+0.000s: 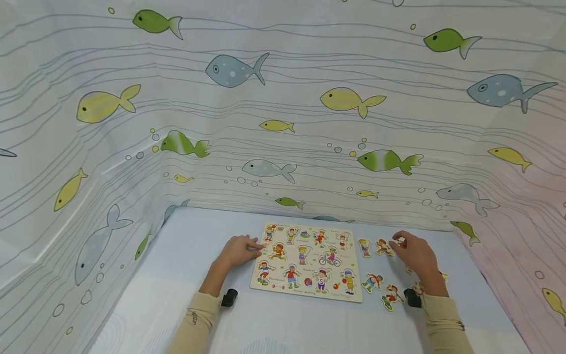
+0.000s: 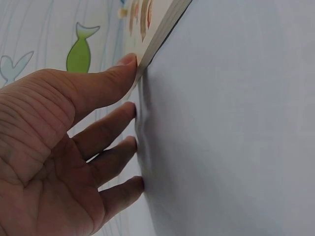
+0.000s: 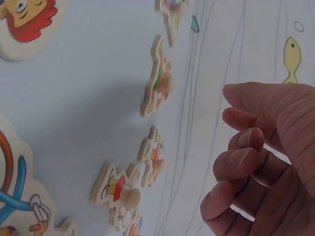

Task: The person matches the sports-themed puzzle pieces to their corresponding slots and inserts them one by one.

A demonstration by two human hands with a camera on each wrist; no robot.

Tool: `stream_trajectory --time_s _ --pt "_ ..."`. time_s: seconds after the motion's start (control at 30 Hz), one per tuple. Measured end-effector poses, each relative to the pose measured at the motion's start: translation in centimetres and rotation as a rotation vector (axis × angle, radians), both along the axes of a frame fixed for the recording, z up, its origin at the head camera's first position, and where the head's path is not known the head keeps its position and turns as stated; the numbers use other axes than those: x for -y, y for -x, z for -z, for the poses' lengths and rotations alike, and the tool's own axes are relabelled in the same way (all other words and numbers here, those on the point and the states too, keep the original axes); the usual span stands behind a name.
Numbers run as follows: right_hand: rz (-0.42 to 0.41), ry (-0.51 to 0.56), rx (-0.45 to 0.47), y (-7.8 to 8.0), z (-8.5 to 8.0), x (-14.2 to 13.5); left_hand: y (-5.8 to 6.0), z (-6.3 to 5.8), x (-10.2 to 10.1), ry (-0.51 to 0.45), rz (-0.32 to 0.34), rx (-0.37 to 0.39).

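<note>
A wooden puzzle board printed with children playing sports lies flat on the table. My left hand rests at its left edge; in the left wrist view the thumb touches the board's rim and the other fingers are spread on the tabletop. My right hand hovers over loose puzzle pieces right of the board, its fingers loosely bent. In the right wrist view nothing sits between those fingers. Nearest to it are a running-figure piece and, partly behind the fingertips, another small piece.
More pieces lie right of the board, among them a golfer piece, a skateboarder piece and a red-and-blue figure. Several carry round wooden knobs. A fish-patterned curtain surrounds the table at the back and sides.
</note>
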State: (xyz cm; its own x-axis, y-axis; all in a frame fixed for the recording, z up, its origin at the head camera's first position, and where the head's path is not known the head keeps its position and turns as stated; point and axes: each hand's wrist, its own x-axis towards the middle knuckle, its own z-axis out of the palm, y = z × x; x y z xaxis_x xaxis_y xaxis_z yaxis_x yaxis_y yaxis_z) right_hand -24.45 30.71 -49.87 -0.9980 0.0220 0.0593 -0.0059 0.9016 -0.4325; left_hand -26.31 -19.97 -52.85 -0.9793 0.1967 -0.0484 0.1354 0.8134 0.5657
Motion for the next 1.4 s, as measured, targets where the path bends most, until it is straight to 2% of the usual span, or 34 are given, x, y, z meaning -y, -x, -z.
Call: stream_trajectory --time_s 0.37,1.17,1.4 --pt "0.039 -0.014 0.081 0.4 -0.2 -0.9 -0.1 -0.3 -0.1 0.006 0.006 0.003" --pt "0.039 -0.060 0.108 1.6 0.3 -3.2 -0.2 -0.4 -0.2 0.007 0.011 0.002" --pt "0.060 -0.066 0.148 2.0 0.3 -3.4 -0.2 -0.4 -0.2 0.007 0.012 0.000"
